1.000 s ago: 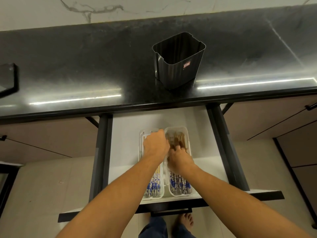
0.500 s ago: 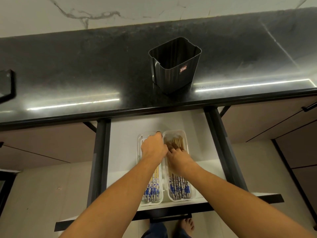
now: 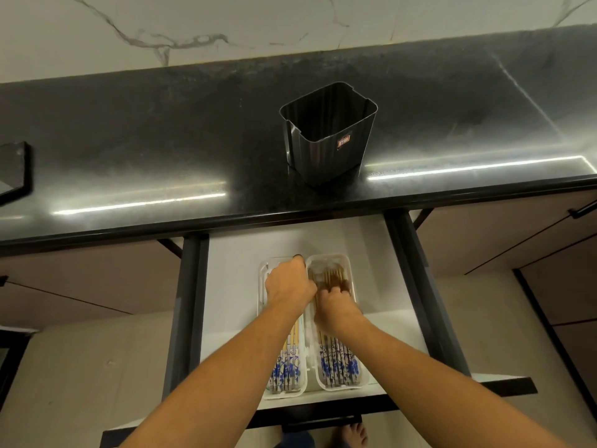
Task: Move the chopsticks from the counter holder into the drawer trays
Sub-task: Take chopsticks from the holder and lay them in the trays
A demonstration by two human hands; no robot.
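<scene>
Two trays (image 3: 324, 258) of chopsticks (image 3: 339, 367) sat in one drawer (image 3: 242, 270), nearer than the single black holder (image 3: 329, 147) on the desk (image 3: 129, 140); left hand (image 3: 289, 282) and right hand (image 3: 336, 307) curled over one each, either grip's hold impossible to tell.

Left hand (image 3: 289, 286), right hand (image 3: 336, 310), inched farther along trays (image 3: 342, 387)

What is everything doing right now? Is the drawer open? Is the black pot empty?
Holder: upright on the counter, nothing sticking out.
Drawer: pulled open.
Left tray: in the drawer, chopsticks lying flat inside.
Right tray: beside it, also holding chopsticks.
Left hand: fingers curled at the left tray's far end.
Right hand: fingers resting on the right tray's chopsticks.
</scene>
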